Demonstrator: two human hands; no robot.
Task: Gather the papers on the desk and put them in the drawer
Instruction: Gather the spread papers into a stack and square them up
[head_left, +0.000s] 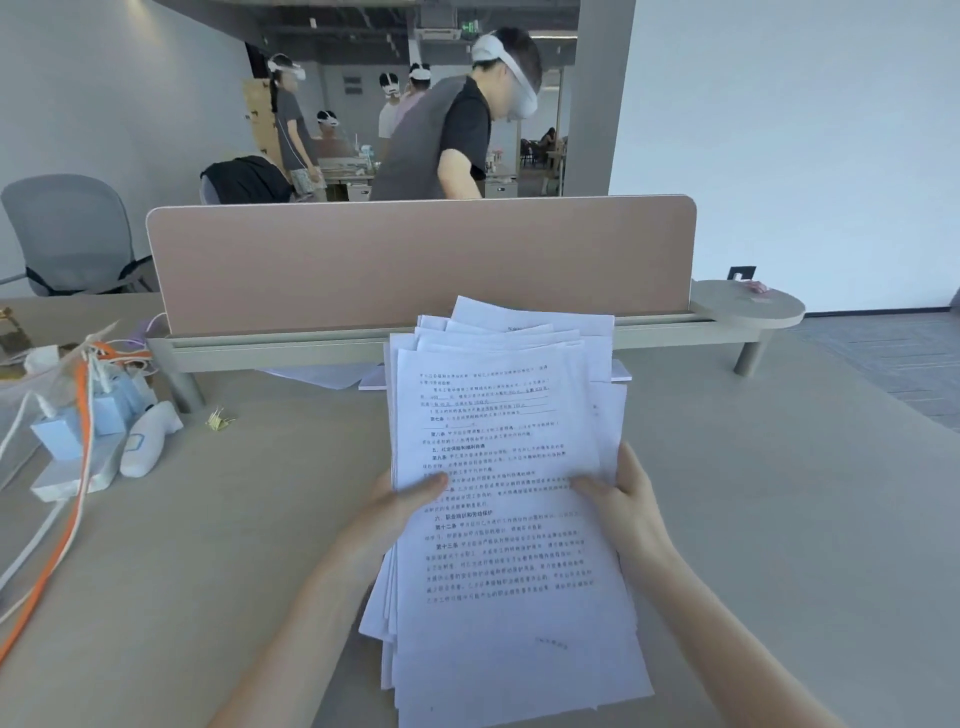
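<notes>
A thick, uneven stack of printed white papers (498, 571) is held above the grey desk (779, 519), its sheets fanned out at the top and bottom edges. My left hand (400, 499) grips the stack's left edge, thumb on the top sheet. My right hand (623, 499) grips the right edge, thumb also on top. A few more white sheets (322, 375) lie flat on the desk under the raised shelf behind the stack. No drawer is in view.
A pink divider panel (415, 260) on a raised shelf (675, 332) borders the desk's far side. At the left lie orange and white cables (72, 519), blue chargers (57, 436), a white handheld device (148, 441) and a gold binder clip (219, 421). People stand beyond the divider.
</notes>
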